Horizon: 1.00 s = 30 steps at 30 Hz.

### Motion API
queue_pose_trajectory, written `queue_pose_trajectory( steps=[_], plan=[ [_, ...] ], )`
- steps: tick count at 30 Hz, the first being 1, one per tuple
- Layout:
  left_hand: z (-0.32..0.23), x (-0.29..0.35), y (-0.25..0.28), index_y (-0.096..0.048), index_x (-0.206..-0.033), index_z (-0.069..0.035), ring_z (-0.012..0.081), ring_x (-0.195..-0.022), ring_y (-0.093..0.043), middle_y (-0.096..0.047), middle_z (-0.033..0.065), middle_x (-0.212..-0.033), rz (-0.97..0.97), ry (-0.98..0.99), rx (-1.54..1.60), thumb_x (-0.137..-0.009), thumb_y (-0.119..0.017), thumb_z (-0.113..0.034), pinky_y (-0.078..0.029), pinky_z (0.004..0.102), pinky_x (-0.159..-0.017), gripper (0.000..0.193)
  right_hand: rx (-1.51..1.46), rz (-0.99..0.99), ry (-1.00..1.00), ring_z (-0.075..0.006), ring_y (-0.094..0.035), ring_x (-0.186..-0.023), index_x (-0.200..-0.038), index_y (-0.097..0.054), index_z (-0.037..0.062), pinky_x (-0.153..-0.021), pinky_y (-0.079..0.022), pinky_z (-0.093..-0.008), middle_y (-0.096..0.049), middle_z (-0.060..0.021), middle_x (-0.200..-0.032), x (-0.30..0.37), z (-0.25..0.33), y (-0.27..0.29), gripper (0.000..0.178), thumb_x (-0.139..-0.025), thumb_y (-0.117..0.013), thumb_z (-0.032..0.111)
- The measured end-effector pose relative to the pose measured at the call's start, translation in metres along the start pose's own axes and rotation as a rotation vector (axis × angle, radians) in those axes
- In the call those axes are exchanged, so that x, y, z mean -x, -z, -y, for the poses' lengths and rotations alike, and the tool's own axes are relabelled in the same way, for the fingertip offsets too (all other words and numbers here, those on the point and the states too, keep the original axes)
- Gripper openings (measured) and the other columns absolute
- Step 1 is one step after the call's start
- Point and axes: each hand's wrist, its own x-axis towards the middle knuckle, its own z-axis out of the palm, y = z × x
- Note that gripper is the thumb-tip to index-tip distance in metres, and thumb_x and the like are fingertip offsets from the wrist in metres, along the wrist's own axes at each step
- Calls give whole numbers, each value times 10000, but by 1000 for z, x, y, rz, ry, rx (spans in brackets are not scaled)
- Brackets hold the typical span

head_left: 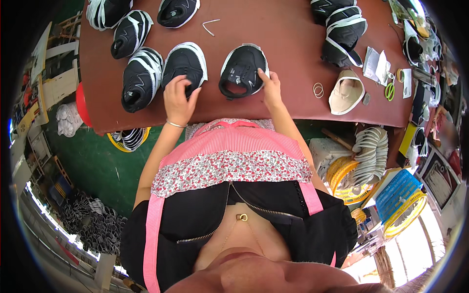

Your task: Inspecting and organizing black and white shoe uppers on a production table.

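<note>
A black shoe upper with a white rim [248,63] rests on the brown table, its opening toward me. My right hand [271,90] pinches its right edge, thumb on top. To the left, a second black shoe upper [186,57] has my left hand [180,101] at its near end. The left fingers are bent over that end, with the thumb apart from them; they partly hide the opening. Right beside it, farther left, lies a black shoe upper wrapped with white strips [139,80].
More black uppers stand at the far left [131,33] and far right [344,34] of the brown table [288,44]. A beige shoe upper [348,93], rubber bands [318,90] and green-handled scissors [389,92] lie at right. Yellow baskets [342,171] stand below the table.
</note>
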Motion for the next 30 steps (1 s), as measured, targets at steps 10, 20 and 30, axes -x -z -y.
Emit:
queue_pose_trajectory(
  steps=[10,20,30],
  plan=[
    [-21,-23,-122,-549,-1293,-56,409,-1154,-569,-599,197,-1229,214,27,353,-857,-666,-67,-466,478,-1002,451,1280,122,882,-308,-426,-1380,-1378,-585,158,-1126,-288,-505,-542,-37,-1452,42,3,-43,620,-764,-673,181],
    [-19,-35,-99,-587,-1259,-61,397,-1061,-626,-657,189,-1117,143,-22,421,-923,-582,0,-509,469,-919,342,910,-23,910,-293,-545,-1233,-1326,-609,79,-1082,-375,-450,-584,-131,-1331,41,11,-19,471,-916,-684,298],
    [-42,-24,-38,-648,-1061,-51,336,-1014,-616,-649,136,-1032,-10,-46,625,-887,-712,-130,-483,400,-898,201,-365,135,-45,-220,-656,-1125,-1337,-548,-28,-1007,-521,-374,-665,-128,-1243,40,35,-44,405,-972,-666,101]
  ],
)
